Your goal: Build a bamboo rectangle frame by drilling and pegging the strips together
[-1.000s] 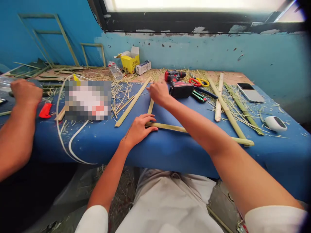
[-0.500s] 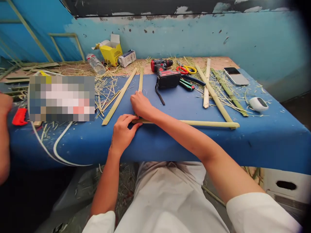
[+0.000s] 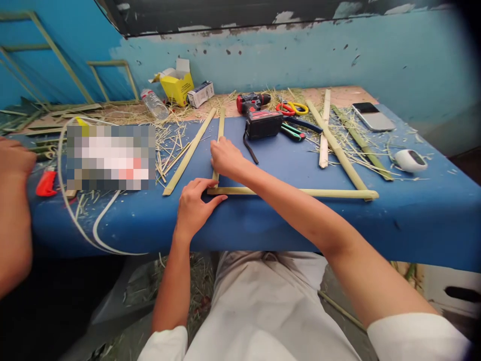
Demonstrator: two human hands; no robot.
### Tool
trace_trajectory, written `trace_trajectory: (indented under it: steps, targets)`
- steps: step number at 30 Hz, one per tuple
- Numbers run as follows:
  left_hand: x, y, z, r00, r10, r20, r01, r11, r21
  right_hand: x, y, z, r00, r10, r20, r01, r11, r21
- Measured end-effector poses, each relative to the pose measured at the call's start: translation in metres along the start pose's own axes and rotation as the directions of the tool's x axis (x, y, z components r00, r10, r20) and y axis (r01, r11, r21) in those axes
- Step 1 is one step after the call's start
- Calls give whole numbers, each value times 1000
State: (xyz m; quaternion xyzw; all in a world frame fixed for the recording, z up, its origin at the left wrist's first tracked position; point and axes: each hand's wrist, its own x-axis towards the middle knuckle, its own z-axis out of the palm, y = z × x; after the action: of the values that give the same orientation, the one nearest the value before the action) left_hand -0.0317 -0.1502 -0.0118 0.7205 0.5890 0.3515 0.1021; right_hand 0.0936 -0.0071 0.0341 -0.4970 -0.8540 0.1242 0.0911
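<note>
A long bamboo strip (image 3: 319,193) lies crosswise near the table's front edge. At its left end my left hand (image 3: 193,205) has its fingers on the far side and its thumb along the near side, around the corner. A second, shorter strip (image 3: 221,118) runs away from that corner, and my right hand (image 3: 228,159) is closed round its lower part, hiding some of it. At the crosswise strip's right end, another bamboo strip (image 3: 343,158) meets it and slants back to the left. One loose strip (image 3: 190,155) lies left of my hands.
Behind my hands are a cordless drill (image 3: 263,123), scissors (image 3: 291,109) and a green-black cutter (image 3: 293,132). A phone (image 3: 372,118) and a white device (image 3: 410,161) lie right. Left are a red handle (image 3: 47,183), a white cord loop (image 3: 95,233) and another person's arm (image 3: 15,215).
My left thumb and fingers have spread wider at the corner, uncovering the strip's end. My right hand stays on the shorter strip. The whole view has shifted slightly; the other person's arm shows more.
</note>
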Motion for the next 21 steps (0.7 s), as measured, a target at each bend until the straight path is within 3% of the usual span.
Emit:
trace_trajectory:
  steps: [3,6,21]
  targets:
    - [0,-1,1,1000,3,-21,-3,1000,8,4,-3,-2,992,121,25,-121,992,20]
    - [-1,-5,2,999,22,-39,-21,1000,21,10,-8,0,987,152,59,-155,987,47]
    - [1,-6,0,1000,16,10,-16,1000,-25,7,6,2,993,88,78,-96,990,107]
